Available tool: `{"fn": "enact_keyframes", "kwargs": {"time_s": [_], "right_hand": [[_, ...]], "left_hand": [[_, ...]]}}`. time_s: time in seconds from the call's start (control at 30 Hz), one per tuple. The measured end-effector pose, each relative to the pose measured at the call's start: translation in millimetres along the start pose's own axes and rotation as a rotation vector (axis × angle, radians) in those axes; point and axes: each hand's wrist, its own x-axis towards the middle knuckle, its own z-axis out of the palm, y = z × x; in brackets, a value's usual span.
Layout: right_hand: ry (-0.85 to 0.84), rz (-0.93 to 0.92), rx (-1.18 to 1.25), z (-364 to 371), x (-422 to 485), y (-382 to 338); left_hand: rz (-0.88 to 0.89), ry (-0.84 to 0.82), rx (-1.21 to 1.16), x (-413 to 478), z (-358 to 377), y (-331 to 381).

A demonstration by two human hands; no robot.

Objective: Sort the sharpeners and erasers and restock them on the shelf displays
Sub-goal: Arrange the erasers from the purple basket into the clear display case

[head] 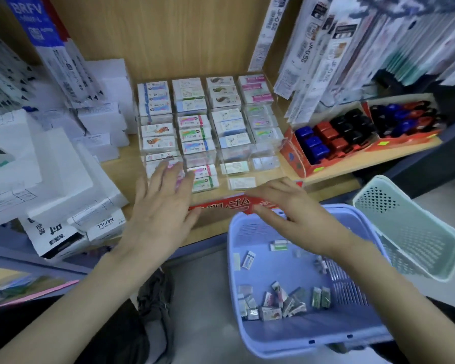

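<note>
Lilac plastic basket (pixel 300 329) below the clear acrylic eraser display (pixel 265 149) holds loose wrapped erasers (pixel 271 310), so restocking's approx mid-way; L hand (pixel 160 206) & R hand (pixel 297 206), both grips released, hover at display's front edge; next move needs picking one eraser & matching its slot.

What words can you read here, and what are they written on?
"BRFV": blue pack, top left.
"REFILL": white box, upside down.
"ゴム": red sign on the shelf edge.
"JF-0.5", probably: hanging packs, top right.
Labels on the erasers in the clear display and the purple basket: too small and blurred to read.
</note>
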Motion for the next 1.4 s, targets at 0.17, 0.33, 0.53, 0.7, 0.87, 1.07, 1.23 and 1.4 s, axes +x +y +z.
{"fn": "enact_keyframes", "kwargs": {"time_s": [0.17, 0.33, 0.53, 0.7, 0.87, 1.07, 1.23, 1.4], "right_hand": [[-0.143, 0.458, 0.111, 6.0, -109.1, 94.7], [-0.343, 0.762, 0.354, 75.0, -161.1, 175.4], [-0.616, 0.842, 0.318, 165.1, -184.2, 220.6], [-0.749, 0.771, 0.258, 220.1, -188.8, 244.1], [-0.735, 0.691, 0.143, 247.4, -182.9, 262.4], [-0.742, 0.675, 0.262, 255.9, -181.2, 257.8], [-0.816, 0.697, 0.262, 256.2, -172.0, 242.6], [-0.782, 0.767, 0.447, 256.2, -177.5, 235.8]], "left_hand": [[0.367, -0.021, -0.394, -26.4, 40.5, 61.5], [0.210, -0.561, -0.574, -19.7, 147.7, 113.6], [-0.092, -0.954, -0.672, -11.9, 271.3, 154.5], [-0.229, -1.104, -0.592, -28.1, 339.5, 167.9], [-0.125, -1.098, -0.480, -53.3, 367.7, 174.4], [-0.208, -1.079, -0.706, -63.2, 402.4, 169.2], [-0.252, -1.009, -0.807, -57.1, 376.2, 177.6], [-0.308, -1.107, -0.929, -68.0, 379.5, 174.4]]}}
